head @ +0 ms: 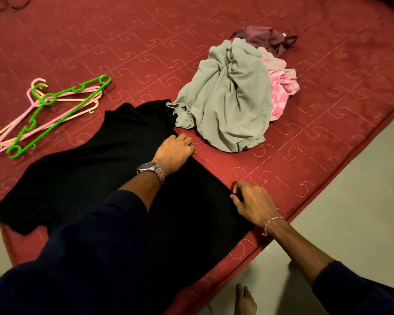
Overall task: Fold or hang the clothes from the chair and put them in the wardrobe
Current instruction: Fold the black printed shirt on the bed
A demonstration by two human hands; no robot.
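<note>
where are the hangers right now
In the head view, the hangers lie in a loose stack on the red mattress, at the left, just beyond the black garment.

dim warm indoor light, soft faint shadows, slight overall softness, wide-angle bending at edges, no glare.

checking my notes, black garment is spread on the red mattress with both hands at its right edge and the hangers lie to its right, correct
Not quite: the hangers lie to the left of the black garment, as the head view shows. The left hand and right hand are at its right edge on the red mattress.
</note>
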